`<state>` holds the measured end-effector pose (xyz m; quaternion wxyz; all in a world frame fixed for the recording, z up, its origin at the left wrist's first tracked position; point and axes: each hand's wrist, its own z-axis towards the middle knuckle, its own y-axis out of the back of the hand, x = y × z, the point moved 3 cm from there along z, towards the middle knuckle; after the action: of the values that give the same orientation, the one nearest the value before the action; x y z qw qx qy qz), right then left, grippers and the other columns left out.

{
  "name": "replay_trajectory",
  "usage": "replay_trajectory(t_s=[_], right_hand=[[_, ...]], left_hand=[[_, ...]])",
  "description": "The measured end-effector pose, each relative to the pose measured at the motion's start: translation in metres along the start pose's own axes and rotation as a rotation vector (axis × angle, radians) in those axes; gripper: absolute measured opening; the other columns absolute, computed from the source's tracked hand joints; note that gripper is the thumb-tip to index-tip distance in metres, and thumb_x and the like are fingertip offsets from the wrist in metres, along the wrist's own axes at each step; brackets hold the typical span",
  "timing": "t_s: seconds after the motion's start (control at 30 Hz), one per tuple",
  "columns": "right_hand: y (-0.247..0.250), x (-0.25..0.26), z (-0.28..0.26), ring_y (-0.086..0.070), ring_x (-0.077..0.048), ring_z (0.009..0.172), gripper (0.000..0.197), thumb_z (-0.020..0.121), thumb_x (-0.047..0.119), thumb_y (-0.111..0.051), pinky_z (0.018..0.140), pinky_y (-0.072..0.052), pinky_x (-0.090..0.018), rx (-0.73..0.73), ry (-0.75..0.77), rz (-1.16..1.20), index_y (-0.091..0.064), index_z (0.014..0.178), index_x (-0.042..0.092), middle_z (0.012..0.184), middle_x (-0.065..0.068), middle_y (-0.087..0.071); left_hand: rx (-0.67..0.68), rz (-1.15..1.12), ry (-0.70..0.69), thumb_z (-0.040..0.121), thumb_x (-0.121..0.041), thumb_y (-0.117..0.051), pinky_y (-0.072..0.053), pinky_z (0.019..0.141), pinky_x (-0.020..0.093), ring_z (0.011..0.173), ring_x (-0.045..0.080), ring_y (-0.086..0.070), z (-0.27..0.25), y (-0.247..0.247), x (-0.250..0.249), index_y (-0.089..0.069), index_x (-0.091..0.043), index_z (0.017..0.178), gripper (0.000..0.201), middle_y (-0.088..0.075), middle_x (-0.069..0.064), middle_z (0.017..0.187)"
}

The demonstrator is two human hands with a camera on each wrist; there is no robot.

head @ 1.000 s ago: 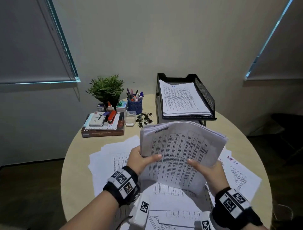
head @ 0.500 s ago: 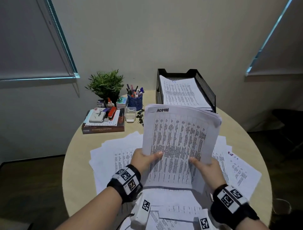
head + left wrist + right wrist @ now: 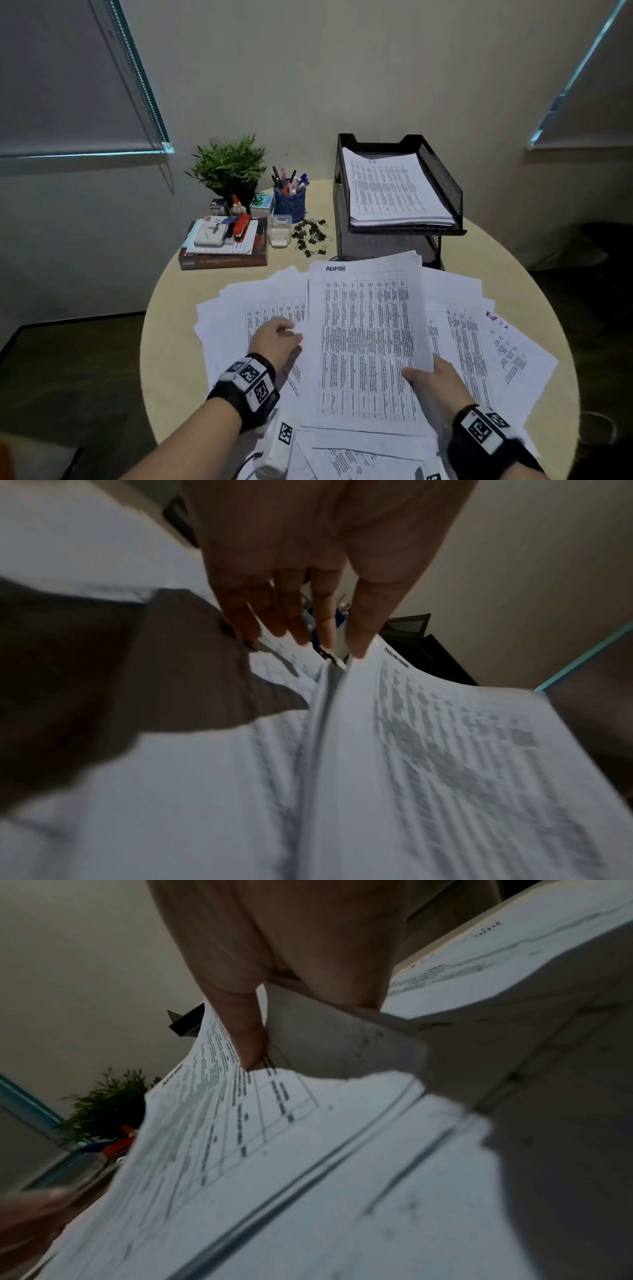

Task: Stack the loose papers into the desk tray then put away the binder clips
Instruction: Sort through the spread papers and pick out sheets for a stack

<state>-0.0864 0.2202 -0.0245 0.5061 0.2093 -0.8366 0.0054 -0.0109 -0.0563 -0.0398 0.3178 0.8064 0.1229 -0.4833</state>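
Right hand [image 3: 435,380] pinched paper stack [image 3: 368,339] at lower right edge, thumb on top. Left hand [image 3: 275,339] lay beside stack's left edge, fingers straight, holding nothing.

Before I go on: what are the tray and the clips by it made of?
Tray: looks like black metal mesh, matte; its side wall shows a fine grid. Clips: seemingly black painted metal with wire handles, though too small to be sure.

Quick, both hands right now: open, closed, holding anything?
Left hand: open, straight fingers against the left edge of the ADMIN paper stack.
Right hand: pinching the stack's lower right edge.
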Motion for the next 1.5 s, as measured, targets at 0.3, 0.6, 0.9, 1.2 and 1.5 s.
replay_trajectory(t_s=[0.3,0.6,0.9,1.2,1.5], right_hand=[[0.009,-0.018,0.006,-0.048,-0.02,0.076,0.027,0.089,0.003,-0.059,0.062,-0.04,-0.025,-0.037,-0.03,-0.069,-0.049,0.114,0.0,0.086,-0.012,-0.05],[0.011,-0.027,0.018,-0.047,-0.022,0.073,0.029,0.087,0.0,-0.06,0.062,-0.04,-0.027,-0.049,-0.058,-0.024,-0.05,0.113,-0.006,0.082,-0.012,-0.049],[0.022,-0.029,0.015,-0.05,-0.022,0.076,0.026,0.088,0.001,-0.06,0.06,-0.039,-0.024,-0.061,-0.038,0.004,-0.049,0.112,-0.001,0.089,-0.014,-0.054],[0.024,-0.032,0.015,-0.044,-0.018,0.068,0.022,0.087,-0.001,-0.06,0.058,-0.034,-0.025,-0.061,-0.047,-0.002,-0.05,0.107,-0.002,0.076,-0.007,-0.047],[0.025,-0.035,0.019,-0.053,-0.026,0.081,0.031,0.086,-0.001,-0.062,0.066,-0.041,-0.027,-0.038,-0.066,0.009,-0.05,0.114,-0.006,0.089,-0.015,-0.055]], left_hand=[[0.058,0.135,0.336,0.07,-0.001,-0.077,-0.054,0.079,0.039,0.083,0.028,-0.059,-0.009,0.045,0.032,-0.054,-0.002,0.106,0.043,-0.059,0.014,0.094],[0.204,-0.289,0.42,0.089,-0.002,-0.059,-0.056,0.078,0.049,0.082,0.037,-0.067,-0.04,0.02,0.036,-0.056,-0.002,0.082,0.008,-0.068,0.024,0.088],[-0.152,-0.224,0.287,0.092,-0.024,-0.056,-0.025,0.055,0.021,0.059,0.009,-0.033,-0.027,0.036,0.017,-0.031,-0.021,0.063,0.039,-0.033,-0.003,0.066],[-0.137,-0.174,0.169,0.089,-0.012,-0.057,-0.048,0.066,0.031,0.071,0.029,-0.062,-0.031,0.046,0.023,-0.066,-0.003,0.086,0.013,-0.064,0.013,0.077],[-0.256,-0.382,-0.024,0.09,-0.003,-0.056,-0.05,0.084,0.042,0.08,0.029,-0.063,-0.005,0.139,-0.015,-0.063,0.0,0.099,0.012,-0.065,0.016,0.084]])
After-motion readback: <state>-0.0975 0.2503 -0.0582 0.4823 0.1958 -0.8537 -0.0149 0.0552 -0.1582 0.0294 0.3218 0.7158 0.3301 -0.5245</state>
